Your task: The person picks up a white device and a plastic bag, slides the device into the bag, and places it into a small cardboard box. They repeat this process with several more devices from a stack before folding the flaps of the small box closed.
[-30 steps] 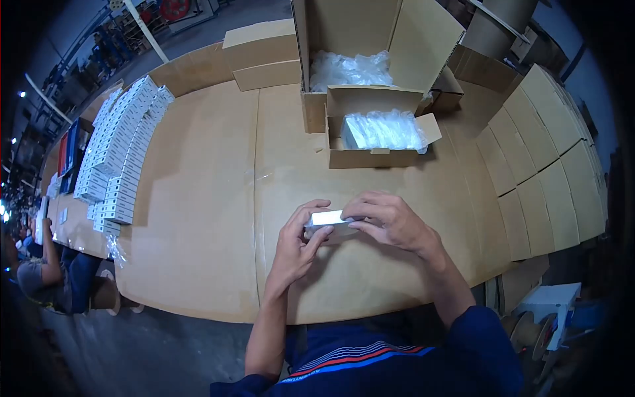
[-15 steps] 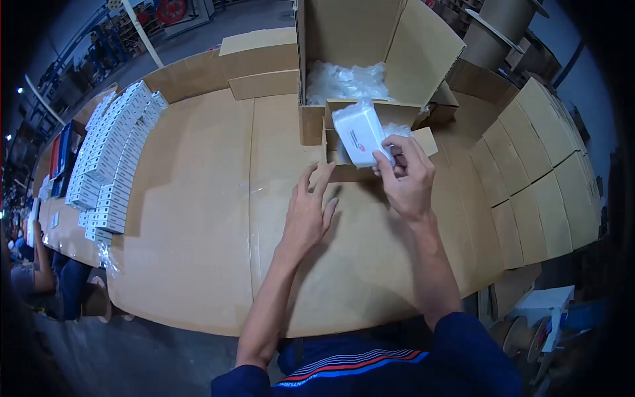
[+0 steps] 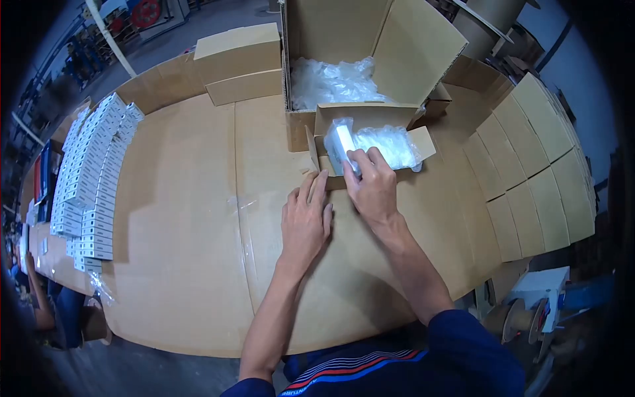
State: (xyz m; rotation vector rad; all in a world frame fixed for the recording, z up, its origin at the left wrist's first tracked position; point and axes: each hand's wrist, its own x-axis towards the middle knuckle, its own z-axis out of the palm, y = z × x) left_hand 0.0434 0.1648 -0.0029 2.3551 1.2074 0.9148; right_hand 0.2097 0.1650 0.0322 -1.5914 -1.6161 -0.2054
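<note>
White packet (image 3: 344,142), face-on moments ago, is now edge-up in the small carton (image 3: 370,114), joining the wrapped row (image 3: 390,147); right hand (image 3: 374,192) grips it, left hand (image 3: 304,221) open.

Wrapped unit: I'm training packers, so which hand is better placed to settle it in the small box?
Likely the right hand: it holds the unit at the small box. The left hand is near but looks empty.
</note>
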